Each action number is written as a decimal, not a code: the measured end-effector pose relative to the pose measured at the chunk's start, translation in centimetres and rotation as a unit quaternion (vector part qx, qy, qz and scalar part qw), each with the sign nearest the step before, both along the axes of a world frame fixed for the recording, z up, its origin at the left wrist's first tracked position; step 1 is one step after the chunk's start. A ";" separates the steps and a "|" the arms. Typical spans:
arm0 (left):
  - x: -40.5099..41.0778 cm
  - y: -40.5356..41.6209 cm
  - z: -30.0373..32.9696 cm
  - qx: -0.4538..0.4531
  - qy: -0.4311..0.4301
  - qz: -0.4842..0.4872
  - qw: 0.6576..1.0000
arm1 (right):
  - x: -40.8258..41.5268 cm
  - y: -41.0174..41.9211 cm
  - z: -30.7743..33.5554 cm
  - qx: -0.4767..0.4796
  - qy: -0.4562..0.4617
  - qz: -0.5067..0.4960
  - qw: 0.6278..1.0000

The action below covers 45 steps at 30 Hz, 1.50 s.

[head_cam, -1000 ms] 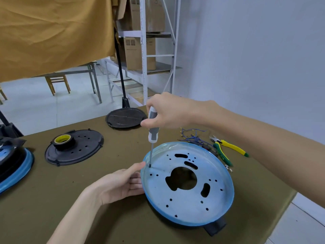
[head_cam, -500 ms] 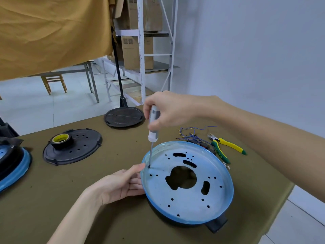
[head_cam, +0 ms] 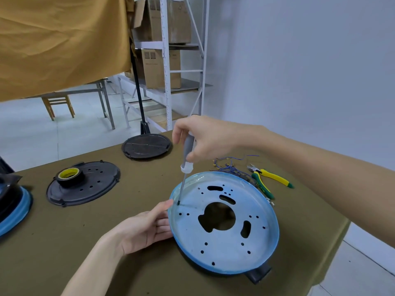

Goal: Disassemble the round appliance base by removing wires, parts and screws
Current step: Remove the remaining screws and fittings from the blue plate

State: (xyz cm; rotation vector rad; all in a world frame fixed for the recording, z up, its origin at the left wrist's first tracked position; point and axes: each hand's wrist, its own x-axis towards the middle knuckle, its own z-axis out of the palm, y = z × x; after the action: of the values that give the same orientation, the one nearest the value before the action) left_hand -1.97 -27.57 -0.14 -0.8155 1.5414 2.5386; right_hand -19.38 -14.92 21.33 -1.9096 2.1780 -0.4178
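Note:
The round appliance base (head_cam: 224,253) lies on the table, a pale blue dish with a large middle opening and several small holes. My right hand (head_cam: 205,137) grips the grey-handled screwdriver (head_cam: 187,154) upright, its tip set at a hole near the base's left rim. My left hand (head_cam: 147,227) rests against the left outer rim, fingers straight, thumb by the tip. A bundle of removed blue wires (head_cam: 230,165) lies behind the base.
Yellow-green pliers (head_cam: 271,178) lie right of the wires. A black round cover (head_cam: 83,182) carrying a yellow tape roll (head_cam: 68,174) sits at left, another black plate (head_cam: 146,145) at the back. A second blue-rimmed appliance (head_cam: 12,208) is at the far left. The table edge runs along the right.
My right hand has turned round the screwdriver handle, fingers shifting on it. The tip stays at the same hole. My left hand has not moved off the rim.

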 end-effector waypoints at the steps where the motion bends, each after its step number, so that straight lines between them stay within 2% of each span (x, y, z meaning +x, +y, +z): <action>1: 0.0 0.1 0.0 -0.001 0.000 0.001 1.000 | 0.3 -0.1 -0.1 -0.018 0.011 -0.016 1.000; 3: 0.0 0.3 -0.1 -0.004 0.000 0.007 1.000 | 0.8 -0.3 -0.8 -0.052 0.087 -0.068 0.993; 6: 0.0 0.3 -0.1 -0.006 -0.008 0.021 1.000 | 1.1 -0.9 -2.1 -0.067 0.297 -0.115 0.945; 7: -0.1 0.3 -0.1 -0.006 -0.010 0.023 1.000 | 0.9 -1.1 -2.0 -0.058 0.306 -0.117 0.943; 8: -0.1 0.3 -0.1 -0.005 -0.011 0.022 1.000 | 0.6 -1.1 -1.6 -0.038 0.276 -0.099 0.955; 10: -0.1 0.2 -0.1 -0.004 -0.010 0.016 1.000 | 0.3 -1.0 -0.5 -0.011 0.141 -0.061 0.988; 12: 0.0 0.0 -0.1 -0.001 -0.006 0.004 1.000 | 0.5 -0.6 0.5 0.008 0.019 -0.025 0.999; 14: 0.0 0.0 -0.2 0.005 -0.003 -0.009 1.000 | 0.8 -0.3 0.6 0.037 -0.012 -0.009 0.999; 16: 0.0 0.0 -0.1 0.009 0.000 -0.016 1.000 | 1.2 -0.4 0.0 0.041 0.048 -0.044 0.997; 19: 0.0 -0.1 -0.2 0.014 0.004 -0.015 1.000 | 1.6 -0.7 -0.9 -0.039 0.203 -0.106 0.973; 20: 0.0 -0.1 -0.2 0.014 0.005 -0.016 1.000 | 1.8 -0.9 -1.1 -0.056 0.219 -0.103 0.969; 23: 0.1 -0.1 -0.1 0.007 0.008 -0.024 1.000 | 2.0 -1.1 -0.5 -0.017 0.116 -0.036 0.993; 26: 0.2 0.0 0.0 0.002 0.013 -0.034 0.999 | 2.1 -0.7 1.1 0.062 0.039 0.023 0.997; 29: 0.1 -0.1 -0.2 0.003 0.011 -0.024 1.000 | 2.3 -0.7 0.9 0.067 0.056 0.015 0.996; 32: 0.1 -0.1 -0.2 0.003 0.008 -0.019 1.000 | 2.6 -1.0 -0.2 -0.011 0.197 -0.066 0.978; 33: 0.1 -0.1 -0.1 0.003 0.008 -0.018 1.000 | 2.5 -1.2 -0.4 -0.026 0.218 -0.072 0.973; 34: 0.1 -0.1 -0.1 0.003 0.008 -0.019 1.000 | 2.4 -1.3 -0.4 -0.018 0.206 -0.061 0.976; 37: 0.1 -0.1 0.0 0.006 0.010 -0.024 1.000 | 1.9 -1.1 0.9 0.043 0.070 -0.001 0.997; 40: 0.2 -0.1 0.0 0.005 0.015 -0.031 0.999 | 1.9 -0.6 1.2 0.068 0.028 0.044 0.996; 42: 0.2 0.0 0.1 0.003 0.016 -0.033 0.999 | 2.2 -0.6 0.4 0.031 0.094 0.017 0.995; 45: 0.2 -0.1 0.0 0.002 0.016 -0.028 0.999 | 2.3 -1.1 -0.6 -0.041 0.243 -0.062 0.967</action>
State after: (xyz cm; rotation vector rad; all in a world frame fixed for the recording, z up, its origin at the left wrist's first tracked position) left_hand -1.73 -27.62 -0.11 -0.7258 1.5459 2.5255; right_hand -17.05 -16.00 20.77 -2.1014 2.6266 -0.0569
